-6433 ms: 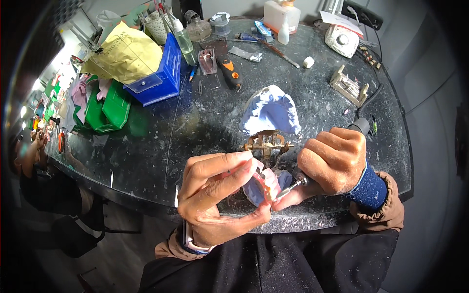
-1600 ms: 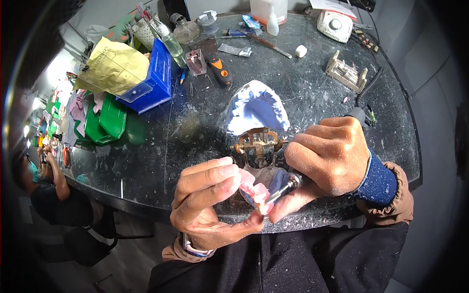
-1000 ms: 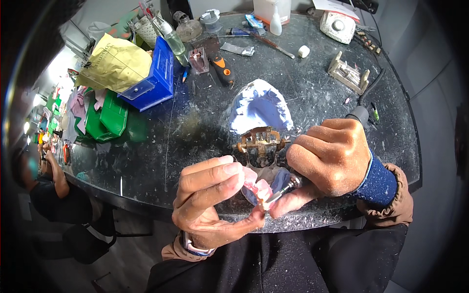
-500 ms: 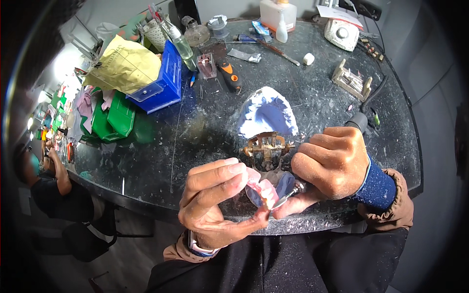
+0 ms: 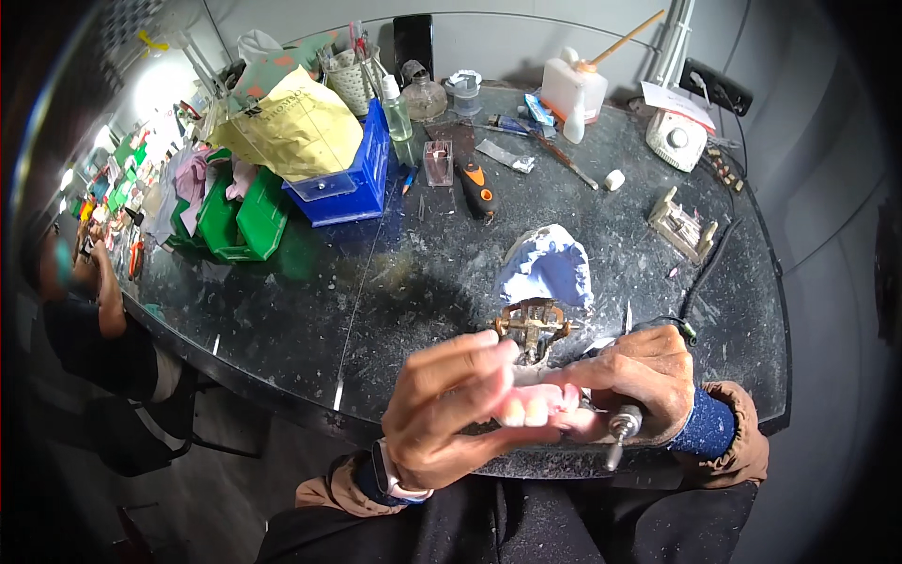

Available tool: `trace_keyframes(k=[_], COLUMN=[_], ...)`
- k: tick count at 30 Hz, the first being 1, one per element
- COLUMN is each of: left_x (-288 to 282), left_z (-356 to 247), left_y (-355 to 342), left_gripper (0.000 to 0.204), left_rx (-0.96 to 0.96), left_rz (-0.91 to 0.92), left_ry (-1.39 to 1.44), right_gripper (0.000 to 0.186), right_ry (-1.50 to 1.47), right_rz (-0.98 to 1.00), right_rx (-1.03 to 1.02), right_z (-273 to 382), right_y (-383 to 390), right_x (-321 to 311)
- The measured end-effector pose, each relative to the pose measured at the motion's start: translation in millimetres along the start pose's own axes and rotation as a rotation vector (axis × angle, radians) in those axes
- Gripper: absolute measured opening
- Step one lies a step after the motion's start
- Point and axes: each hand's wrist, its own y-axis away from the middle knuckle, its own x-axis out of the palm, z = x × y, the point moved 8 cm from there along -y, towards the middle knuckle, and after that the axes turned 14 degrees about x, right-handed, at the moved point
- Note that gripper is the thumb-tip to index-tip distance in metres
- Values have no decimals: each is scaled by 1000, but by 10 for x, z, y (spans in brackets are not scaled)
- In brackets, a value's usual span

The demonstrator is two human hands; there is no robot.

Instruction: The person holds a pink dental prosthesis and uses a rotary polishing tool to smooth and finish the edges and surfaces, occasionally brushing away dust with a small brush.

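My left hand [image 5: 427,418] is closed on one end of a pink denture [image 5: 536,411], its row of pale teeth turned toward me. My right hand [image 5: 648,376] grips a metal rotary handpiece [image 5: 624,423], whose tip points downward beside the denture and apart from it. Fingers of this right hand also reach the denture's other end. Just beyond my hands stands a brass-coloured articulator [image 5: 533,324]. It carries a blue-and-white plaster dental cast [image 5: 550,268], tipped back behind it. The articulator's lower part is mostly hidden by my hands.
On the dark, dusty bench [image 5: 404,273] are a blue bin [image 5: 352,193] with a yellow bag, green bins [image 5: 258,221], an orange-black tool [image 5: 476,190], a bur holder [image 5: 681,226] and a white control box [image 5: 676,141]. Another person [image 5: 99,320] sits at far left.
The handpiece has swung away from the denture and now points down. The denture has turned so its teeth face me, with right-hand fingers against it. The whole view has shifted.
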Motion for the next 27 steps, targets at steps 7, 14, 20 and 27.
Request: trace_keyframes(k=[7, 14, 20, 27], left_x=[-90, 29, 83, 96], left_z=[129, 140, 117, 146], left_y=[107, 127, 113, 141], left_gripper=[46, 35, 29, 26], left_rx=[-6, -112, -153, -208], left_rz=[34, 103, 98, 148], left_ry=[202, 310, 286, 385], right_gripper=[31, 61, 63, 56], right_ry=[20, 273, 366, 376], right_rz=[-13, -2, 66, 53], right_rx=[-70, -92, -97, -131], right_z=[93, 22, 45, 46], right_y=[-8, -45, -43, -13], right_x=[-17, -9, 10, 22])
